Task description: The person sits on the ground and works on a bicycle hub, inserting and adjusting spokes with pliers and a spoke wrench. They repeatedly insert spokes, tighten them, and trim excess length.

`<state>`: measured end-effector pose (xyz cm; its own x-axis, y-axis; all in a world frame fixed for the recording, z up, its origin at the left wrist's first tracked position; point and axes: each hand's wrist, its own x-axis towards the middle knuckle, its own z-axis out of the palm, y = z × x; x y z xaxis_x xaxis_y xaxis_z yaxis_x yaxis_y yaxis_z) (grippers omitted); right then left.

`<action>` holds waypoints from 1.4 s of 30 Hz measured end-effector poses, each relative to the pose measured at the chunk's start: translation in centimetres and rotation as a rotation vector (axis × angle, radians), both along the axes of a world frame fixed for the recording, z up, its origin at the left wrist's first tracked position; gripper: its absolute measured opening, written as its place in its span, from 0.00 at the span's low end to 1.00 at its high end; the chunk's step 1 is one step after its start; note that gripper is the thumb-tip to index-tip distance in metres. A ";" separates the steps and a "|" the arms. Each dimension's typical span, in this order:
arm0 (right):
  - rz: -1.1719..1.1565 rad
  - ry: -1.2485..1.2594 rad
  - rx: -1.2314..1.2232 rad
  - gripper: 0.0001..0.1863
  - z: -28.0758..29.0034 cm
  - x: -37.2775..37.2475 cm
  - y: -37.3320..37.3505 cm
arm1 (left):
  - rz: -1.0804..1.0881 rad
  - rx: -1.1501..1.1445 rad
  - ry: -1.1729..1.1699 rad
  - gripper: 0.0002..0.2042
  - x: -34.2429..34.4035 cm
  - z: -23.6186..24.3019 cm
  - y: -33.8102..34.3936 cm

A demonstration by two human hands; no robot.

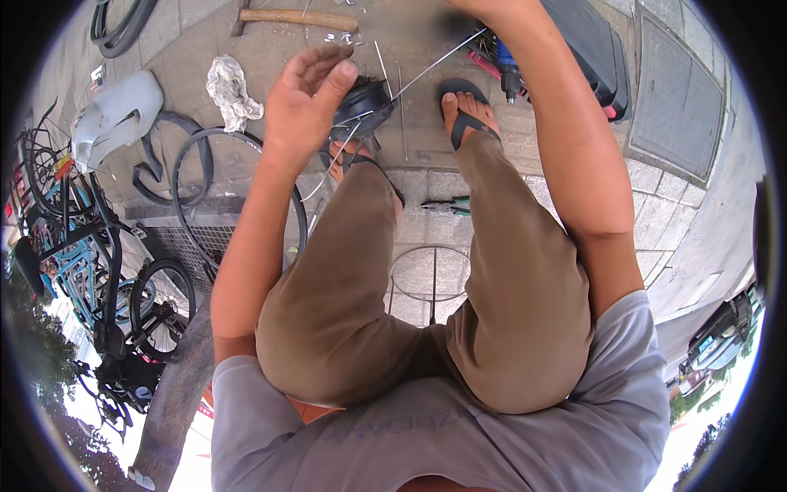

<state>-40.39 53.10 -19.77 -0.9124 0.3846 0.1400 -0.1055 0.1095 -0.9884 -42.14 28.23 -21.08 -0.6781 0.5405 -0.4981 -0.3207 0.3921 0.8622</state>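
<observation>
Black hub [366,105] with metal spokes [439,65], near 1 sandalled foot [354,156]: left hand [307,98] beside it, loosely opened; right hand [490,6] cropped, grip cannot be told.

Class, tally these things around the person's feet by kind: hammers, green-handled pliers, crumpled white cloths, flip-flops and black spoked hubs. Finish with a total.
Hammer: 1
Green-handled pliers: 1
Crumpled white cloth: 1
Flip-flops: 2
Black spoked hub: 1
Total: 6

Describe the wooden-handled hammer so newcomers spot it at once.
Over the brownish paving, find the bare left hand. Beyond it, near the top edge, lies the wooden-handled hammer. Its straight tan handle differs from the looped black rubber leftward.
</observation>
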 end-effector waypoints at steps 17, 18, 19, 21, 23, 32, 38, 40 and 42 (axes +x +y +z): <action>0.277 -0.372 0.325 0.24 -8.2 0.8 -1.6 | -0.484 -0.253 0.860 0.11 5.3 -8.5 -5.6; 0.295 -0.420 0.200 0.24 -8.9 0.8 -1.3 | -0.467 -0.233 0.849 0.09 5.3 -8.4 -5.4; 0.318 -0.461 0.075 0.24 -9.0 0.6 -1.1 | -0.474 -0.231 0.856 0.09 5.3 -8.5 -5.5; 0.359 -0.510 -0.021 0.25 -9.3 0.6 -0.9 | -0.489 -0.225 0.870 0.10 5.2 -8.6 -5.6; 0.401 -0.528 0.040 0.25 -9.1 0.6 -0.9 | -0.496 -0.243 0.873 0.08 5.3 -8.3 -5.7; 0.505 -0.506 -0.025 0.22 -9.3 -0.4 -1.1 | -0.459 -0.237 0.823 0.09 5.8 -8.6 -7.1; 0.593 -0.470 -0.187 0.19 -10.1 -1.1 -1.8 | -0.459 -0.226 0.832 0.09 5.7 -8.9 -7.2; 0.608 -0.428 -0.137 0.18 -10.9 -1.9 -2.0 | -0.460 -0.227 0.831 0.09 5.6 -8.9 -7.1; 0.599 -0.417 -0.164 0.18 -12.1 -3.0 -2.6 | -0.472 -0.234 0.843 0.09 5.6 -9.0 -7.2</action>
